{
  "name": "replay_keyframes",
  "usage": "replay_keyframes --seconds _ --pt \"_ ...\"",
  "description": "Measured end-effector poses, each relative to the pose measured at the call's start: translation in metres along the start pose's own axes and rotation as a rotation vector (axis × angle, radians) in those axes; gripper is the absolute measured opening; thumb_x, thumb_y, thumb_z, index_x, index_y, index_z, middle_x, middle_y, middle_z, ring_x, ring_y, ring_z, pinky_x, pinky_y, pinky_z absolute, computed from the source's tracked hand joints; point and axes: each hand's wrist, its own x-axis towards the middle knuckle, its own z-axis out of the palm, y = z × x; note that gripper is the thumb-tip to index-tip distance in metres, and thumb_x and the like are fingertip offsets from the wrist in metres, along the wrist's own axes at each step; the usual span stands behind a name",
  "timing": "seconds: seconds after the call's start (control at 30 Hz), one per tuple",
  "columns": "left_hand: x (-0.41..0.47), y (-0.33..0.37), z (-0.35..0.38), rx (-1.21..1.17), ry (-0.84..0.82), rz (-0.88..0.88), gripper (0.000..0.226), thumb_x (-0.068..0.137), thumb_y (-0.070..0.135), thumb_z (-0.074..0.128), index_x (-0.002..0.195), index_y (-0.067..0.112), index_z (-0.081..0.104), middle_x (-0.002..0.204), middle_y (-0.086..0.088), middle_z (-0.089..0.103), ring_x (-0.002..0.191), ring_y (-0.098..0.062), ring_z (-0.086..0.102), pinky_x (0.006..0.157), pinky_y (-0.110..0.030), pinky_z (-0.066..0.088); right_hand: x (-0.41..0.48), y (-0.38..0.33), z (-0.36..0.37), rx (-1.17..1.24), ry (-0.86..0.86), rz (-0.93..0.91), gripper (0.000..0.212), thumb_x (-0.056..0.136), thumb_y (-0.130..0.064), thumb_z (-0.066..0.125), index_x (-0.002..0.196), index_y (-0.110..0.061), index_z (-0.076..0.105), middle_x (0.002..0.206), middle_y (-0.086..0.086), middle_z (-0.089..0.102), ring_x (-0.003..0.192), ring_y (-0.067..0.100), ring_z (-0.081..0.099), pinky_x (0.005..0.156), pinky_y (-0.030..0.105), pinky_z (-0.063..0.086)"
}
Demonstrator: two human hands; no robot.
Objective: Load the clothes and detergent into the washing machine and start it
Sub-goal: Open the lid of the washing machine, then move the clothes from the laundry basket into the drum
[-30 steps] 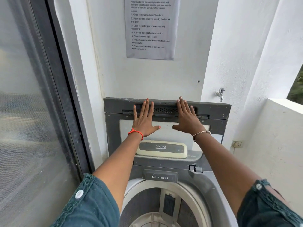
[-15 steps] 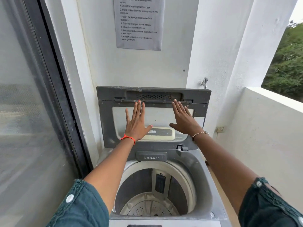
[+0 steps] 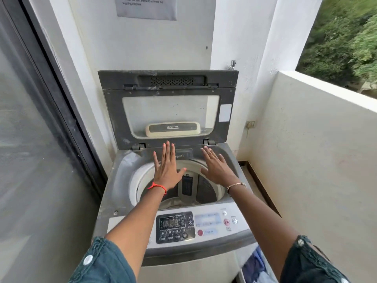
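Observation:
A grey top-loading washing machine stands before me with its folding lid raised upright against the wall. The round drum is open and I see no clothes inside it. My left hand and my right hand hover flat over the drum opening, fingers straight, holding nothing and off the lid. The left fingertips cover part of the detergent drawer label. The control panel with a dark display and red buttons lies nearest me. Blue clothes show at the bottom right, beside the machine.
A glass sliding door runs along the left. A white balcony wall closes in the right side, with trees beyond. An instruction sheet hangs on the wall above, and a tap sits behind the lid's right corner.
Both hands have come off the raised lid and moved down toward me over the drum. The view has tilted down, bringing the control panel and the blue clothes into sight.

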Motion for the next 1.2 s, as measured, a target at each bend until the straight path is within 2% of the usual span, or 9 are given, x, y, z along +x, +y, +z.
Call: replay_keyframes --seconds 0.2,0.47,0.57,0.63,0.73,0.87,1.0,1.1,1.2 --pt "-0.041 0.044 0.039 -0.106 -0.154 0.069 0.085 0.094 0.047 0.041 0.147 0.008 -0.012 0.156 -0.010 -0.018 0.143 -0.022 -0.019 0.114 -0.050 -0.010 -0.068 0.016 0.028 0.033 0.006 0.103 0.059 0.097 -0.033 0.039 0.148 -0.015 0.014 0.156 0.003 0.015 0.143 0.016 0.014 0.115 0.047 0.011" --pt "-0.056 0.158 0.069 -0.262 -0.198 0.302 0.080 0.095 0.041 0.043 0.148 0.005 -0.004 0.158 -0.009 -0.009 0.146 -0.019 -0.007 0.116 -0.044 -0.001 -0.162 0.086 0.039 0.099 0.133 0.361 0.053 0.098 -0.034 0.037 0.145 -0.013 0.025 0.155 0.003 0.021 0.143 0.013 0.016 0.115 0.045 0.008" --pt "-0.065 0.215 0.081 -0.390 -0.169 0.438 0.069 0.095 0.025 0.047 0.149 0.005 0.008 0.158 -0.009 0.005 0.144 -0.023 0.017 0.115 -0.039 0.020 -0.201 0.120 0.046 0.110 0.120 0.476 0.055 0.097 -0.035 0.040 0.145 -0.012 0.025 0.153 0.006 0.025 0.141 0.015 0.024 0.113 0.043 0.020" --pt "-0.072 0.309 0.122 -0.447 -0.264 0.524 0.060 0.094 0.015 0.047 0.147 0.007 0.021 0.156 -0.009 0.019 0.134 -0.029 0.039 0.105 -0.042 0.038 -0.246 0.205 0.060 0.180 0.072 0.615 0.056 0.096 -0.034 0.043 0.144 -0.012 0.025 0.150 0.009 0.031 0.134 0.023 0.037 0.105 0.044 0.033" --pt "-0.079 0.359 0.153 -0.485 -0.349 0.586 0.050 0.094 0.011 0.046 0.143 0.010 0.033 0.139 -0.015 0.049 0.115 -0.034 0.057 0.091 -0.046 0.049 -0.274 0.255 0.079 0.226 0.005 0.709 0.059 0.094 -0.032 0.046 0.145 -0.011 0.024 0.143 0.013 0.043 0.121 0.032 0.050 0.093 0.042 0.042" --pt "-0.100 0.346 0.173 -0.446 -0.443 0.519 0.052 0.095 0.018 0.046 0.144 0.016 0.032 0.115 -0.018 0.065 0.102 -0.038 0.061 0.082 -0.046 0.049 -0.293 0.247 0.093 0.252 0.014 0.729 0.058 0.094 -0.032 0.046 0.144 -0.011 0.024 0.143 0.012 0.042 0.123 0.030 0.047 0.095 0.038 0.040" --pt "-0.121 0.324 0.207 -0.460 -0.586 0.418 0.054 0.096 0.022 0.047 0.146 0.015 0.026 0.109 -0.014 0.067 0.100 -0.034 0.061 0.079 -0.046 0.049 -0.313 0.250 0.118 0.300 0.000 0.766 0.060 0.094 -0.035 0.046 0.145 -0.015 0.023 0.143 0.011 0.041 0.125 0.028 0.046 0.095 0.039 0.042" --pt "-0.123 0.330 0.252 -0.476 -0.712 0.314 0.062 0.096 0.021 0.049 0.149 0.014 0.017 0.117 -0.009 0.063 0.099 -0.031 0.062 0.082 -0.045 0.050 -0.319 0.288 0.153 0.341 -0.034 0.799 0.063 0.092 -0.039 0.047 0.145 -0.019 0.020 0.144 0.009 0.041 0.119 0.030 0.051 0.086 0.040 0.047" --pt "-0.122 0.323 0.296 -0.415 -0.728 0.343 0.078 0.094 0.024 0.053 0.150 0.017 0.001 0.135 -0.010 0.050 0.116 -0.031 0.053 0.093 -0.042 0.044 -0.319 0.311 0.183 0.362 -0.074 0.796 0.072 0.091 -0.041 0.048 0.148 -0.016 0.011 0.153 0.007 0.024 0.133 0.026 0.037 0.097 0.039 0.041"
